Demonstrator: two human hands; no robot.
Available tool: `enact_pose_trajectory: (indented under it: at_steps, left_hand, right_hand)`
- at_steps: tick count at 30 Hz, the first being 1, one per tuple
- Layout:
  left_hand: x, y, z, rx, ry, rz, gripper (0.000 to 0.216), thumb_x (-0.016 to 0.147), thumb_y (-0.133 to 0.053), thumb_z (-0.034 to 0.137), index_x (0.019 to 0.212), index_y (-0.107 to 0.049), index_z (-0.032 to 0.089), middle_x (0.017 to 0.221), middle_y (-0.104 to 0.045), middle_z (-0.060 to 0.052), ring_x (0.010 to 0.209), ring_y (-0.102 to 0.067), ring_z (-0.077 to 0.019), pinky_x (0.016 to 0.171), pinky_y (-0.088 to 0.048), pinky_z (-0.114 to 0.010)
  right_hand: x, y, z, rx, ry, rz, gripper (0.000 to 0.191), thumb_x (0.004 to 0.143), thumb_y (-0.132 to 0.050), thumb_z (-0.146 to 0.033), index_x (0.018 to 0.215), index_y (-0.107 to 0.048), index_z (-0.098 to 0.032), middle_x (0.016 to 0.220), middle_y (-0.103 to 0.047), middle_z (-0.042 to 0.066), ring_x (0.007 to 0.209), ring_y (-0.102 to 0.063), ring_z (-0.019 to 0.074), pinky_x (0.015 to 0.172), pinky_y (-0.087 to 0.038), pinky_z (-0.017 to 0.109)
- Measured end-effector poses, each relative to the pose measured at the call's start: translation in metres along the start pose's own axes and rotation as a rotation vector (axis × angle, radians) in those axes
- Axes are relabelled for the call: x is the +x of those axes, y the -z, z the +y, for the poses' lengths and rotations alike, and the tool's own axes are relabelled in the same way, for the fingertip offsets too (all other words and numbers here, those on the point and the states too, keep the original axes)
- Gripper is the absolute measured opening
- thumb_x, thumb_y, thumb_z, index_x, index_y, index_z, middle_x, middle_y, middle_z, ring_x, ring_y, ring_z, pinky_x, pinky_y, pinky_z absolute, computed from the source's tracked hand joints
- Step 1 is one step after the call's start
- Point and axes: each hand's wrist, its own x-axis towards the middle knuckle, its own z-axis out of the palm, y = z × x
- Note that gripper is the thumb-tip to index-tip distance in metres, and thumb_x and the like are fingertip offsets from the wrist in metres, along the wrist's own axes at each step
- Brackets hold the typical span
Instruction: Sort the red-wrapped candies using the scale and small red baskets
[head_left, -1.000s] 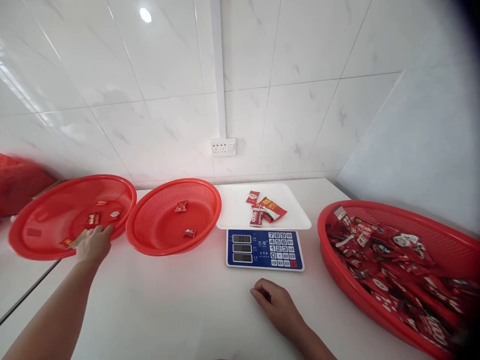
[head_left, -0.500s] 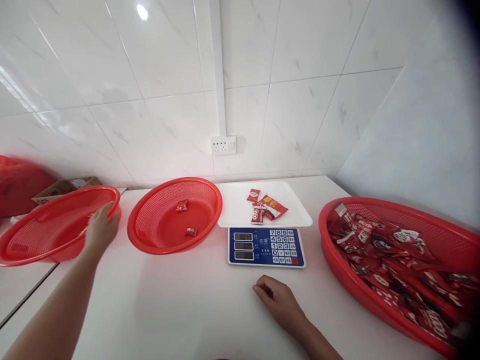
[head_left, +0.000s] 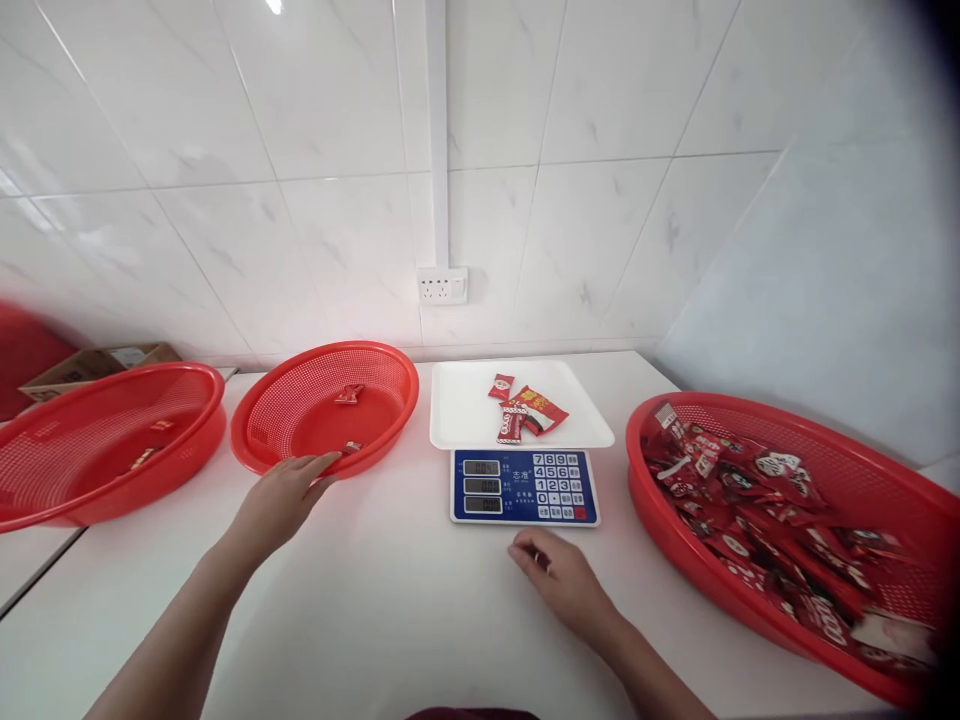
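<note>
My left hand (head_left: pixel 289 500) is at the front rim of the middle red mesh basket (head_left: pixel 304 400), its fingers stretched out and touching or close to the rim. Inside that basket lie two small red packets (head_left: pixel 349 395). My right hand (head_left: pixel 559 575) rests on the white table just in front of a blue weighing scale (head_left: pixel 525 487), with its fingers curled in and nothing visible in them. On the scale's white tray (head_left: pixel 457 400) are a larger red packet (head_left: pixel 541 410) and several smaller red packets (head_left: pixel 511 424).
At the right stands a large red basket (head_left: pixel 645 490) with many red packets. Another red basket (head_left: pixel 187 450), holding a few packets, is at the left in front of a cardboard box (head_left: pixel 97 362). A socket (head_left: pixel 442 286) is on the tiled wall.
My left hand has left the far-left basket and come right to the middle basket's rim. The middle basket appears a little farther from the scale tray. My right hand has barely moved.
</note>
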Motion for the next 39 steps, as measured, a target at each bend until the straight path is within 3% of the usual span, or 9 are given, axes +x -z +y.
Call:
enact_pose_trajectory:
  at_steps: [4,9,16,21,26,29,32,36,39]
  left_hand:
    - [-0.006,-0.012,0.012,-0.174,-0.038,0.291,0.041,0.088,-0.043,0.045,0.120,-0.056,0.023,0.123,-0.060,-0.008,0.120,-0.049,-0.0283,0.092,-0.046,-0.041]
    - [-0.010,-0.051,0.062,-0.443,-0.201,0.625,0.026,0.091,-0.041,0.033,0.101,-0.062,0.021,0.102,-0.068,-0.009,0.104,-0.060,-0.0213,0.093,-0.047,-0.039]
    - [-0.023,-0.097,0.089,-0.646,-0.604,0.385,0.018,0.089,-0.047,0.019,0.097,-0.062,0.022,0.084,-0.070,-0.006,0.084,-0.065,-0.0177,0.075,-0.054,-0.031]
    - [-0.021,-0.103,0.086,-0.734,-0.481,0.291,0.018,0.089,-0.045,0.021,0.094,-0.063,0.022,0.083,-0.070,-0.005,0.077,-0.063,-0.0163,0.068,-0.052,-0.029]
    - [-0.018,-0.106,0.084,-0.754,-0.407,0.188,0.020,0.089,-0.045,0.025,0.093,-0.065,0.023,0.080,-0.070,-0.004,0.074,-0.064,-0.0164,0.067,-0.052,-0.029]
    - [-0.017,-0.107,0.082,-0.779,-0.379,0.153,0.020,0.088,-0.046,0.025,0.092,-0.066,0.023,0.082,-0.071,-0.004,0.076,-0.064,-0.0159,0.069,-0.052,-0.028]
    - [-0.015,-0.108,0.078,-0.790,-0.333,0.156,0.021,0.088,-0.046,0.026,0.092,-0.066,0.022,0.086,-0.071,-0.004,0.079,-0.065,-0.0152,0.069,-0.052,-0.026]
    - [-0.012,-0.109,0.075,-0.793,-0.311,0.165,0.022,0.089,-0.045,0.026,0.094,-0.066,0.021,0.086,-0.071,-0.004,0.079,-0.064,-0.0147,0.071,-0.051,-0.026]
    - [-0.013,-0.109,0.077,-0.796,-0.331,0.147,0.021,0.089,-0.045,0.025,0.092,-0.066,0.021,0.084,-0.071,-0.002,0.077,-0.064,-0.0138,0.071,-0.050,-0.024]
  right_hand:
    - [0.046,0.039,-0.018,-0.207,0.162,0.334,0.033,0.085,-0.045,-0.048,0.101,-0.059,-0.022,0.109,-0.061,0.010,0.104,-0.054,0.0255,0.090,-0.042,0.039]
    - [0.122,0.066,-0.030,-0.612,-0.025,0.275,0.067,0.080,-0.048,-0.059,0.136,-0.040,-0.022,0.146,-0.032,0.014,0.136,-0.015,0.0416,0.102,-0.018,0.063]
    - [0.157,0.070,-0.029,-0.700,-0.087,0.103,0.057,0.078,-0.054,-0.049,0.129,-0.050,-0.022,0.137,-0.044,0.013,0.110,-0.053,0.0335,0.085,-0.043,0.043]
    - [0.163,0.077,-0.047,-0.417,-0.140,0.229,0.030,0.072,-0.060,-0.024,0.102,-0.063,-0.018,0.114,-0.058,0.011,0.090,-0.061,0.0254,0.074,-0.047,0.036]
    - [0.190,0.057,-0.101,-0.185,-0.072,0.132,0.029,0.083,-0.054,-0.033,0.105,-0.059,-0.016,0.099,-0.066,0.009,0.084,-0.064,0.0188,0.069,-0.051,0.030]
    - [0.205,0.038,-0.144,0.023,0.038,-0.011,0.046,0.093,-0.034,-0.046,0.130,-0.042,-0.019,0.114,-0.062,0.010,0.093,-0.064,0.0167,0.075,-0.052,0.030]
    - [0.217,0.034,-0.163,0.017,0.188,-0.083,0.060,0.092,-0.031,-0.052,0.143,-0.023,-0.022,0.143,-0.039,0.012,0.117,-0.052,0.0222,0.089,-0.048,0.037]
    - [0.227,0.052,-0.125,-0.601,0.208,0.011,0.059,0.088,-0.047,-0.039,0.141,-0.031,-0.020,0.148,-0.031,0.009,0.135,-0.029,0.0220,0.108,-0.029,0.034]
    - [0.224,0.065,-0.076,-0.733,0.060,-0.040,0.052,0.083,-0.055,-0.029,0.132,-0.047,-0.014,0.132,-0.051,0.015,0.124,-0.045,0.0259,0.101,-0.036,0.034]
